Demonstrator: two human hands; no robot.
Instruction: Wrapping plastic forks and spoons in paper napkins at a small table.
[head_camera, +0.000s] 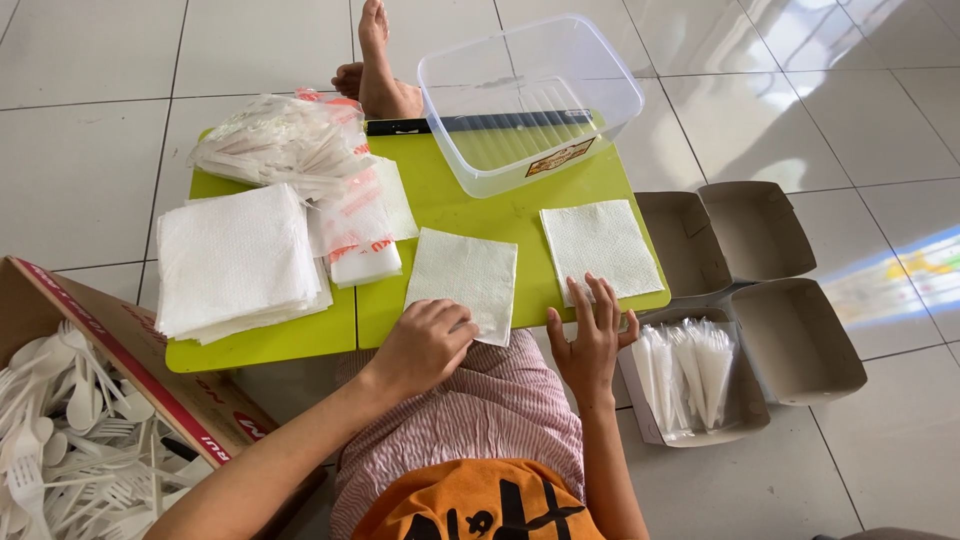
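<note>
Person sat at the 6 o'clock edge of a small green table. Left hand was loosely curled, knuckles down on the near corner of one white napkin, gripping nothing as far as I could tell. Right hand lay flat, fingers spread, holding nothing, fingertips on the near edge of a second napkin at 3 o'clock from the first. Flat palms look best here, I'd say: pinching would wrinkle the thin paper.
</note>
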